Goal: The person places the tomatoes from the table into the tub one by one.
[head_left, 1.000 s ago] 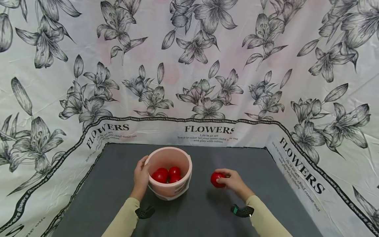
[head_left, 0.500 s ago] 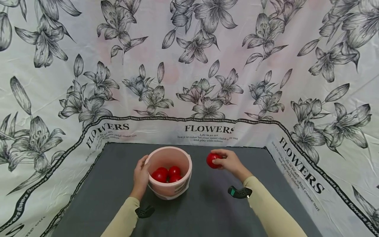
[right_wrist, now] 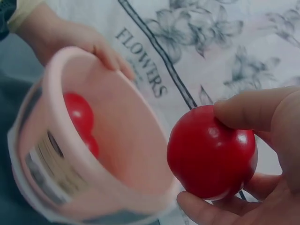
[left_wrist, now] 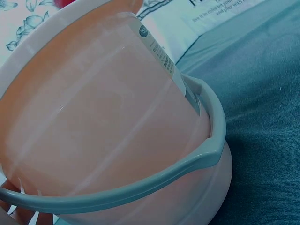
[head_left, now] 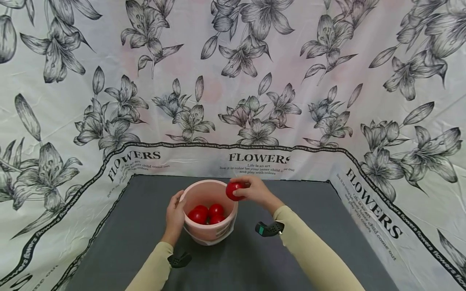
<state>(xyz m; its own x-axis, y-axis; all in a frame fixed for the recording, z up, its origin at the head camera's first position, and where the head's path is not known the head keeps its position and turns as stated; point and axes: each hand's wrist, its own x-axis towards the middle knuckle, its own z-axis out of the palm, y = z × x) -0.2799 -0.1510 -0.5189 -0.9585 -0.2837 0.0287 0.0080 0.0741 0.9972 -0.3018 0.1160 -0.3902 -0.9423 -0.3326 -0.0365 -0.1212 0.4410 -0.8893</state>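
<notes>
A pink bucket (head_left: 208, 234) stands on the dark table, with several red tomatoes (head_left: 198, 215) lying inside at the bottom. My left hand (head_left: 175, 216) holds the bucket by its left side at the rim. Beside the right rim, my right hand (head_left: 257, 190) grips another tomato (head_left: 233, 191) between thumb and fingers. In the right wrist view this tomato (right_wrist: 211, 154) is smooth and glossy, level with the bucket's opening. The left wrist view is mostly filled by the bucket's outer wall (left_wrist: 103, 112) and its folded-down handle (left_wrist: 154, 180); only some left fingertips show there.
A dark grey cloth (head_left: 145, 242) covers the table. Behind and at both sides rises a white flower-printed curtain (head_left: 255, 121), meeting the table along its edges. A paper label (right_wrist: 51, 164) is stuck on the bucket's outer wall.
My right hand has lifted the tomato and carried it leftward from the table's right part to the bucket's right rim. The left hand and bucket have stayed in place.
</notes>
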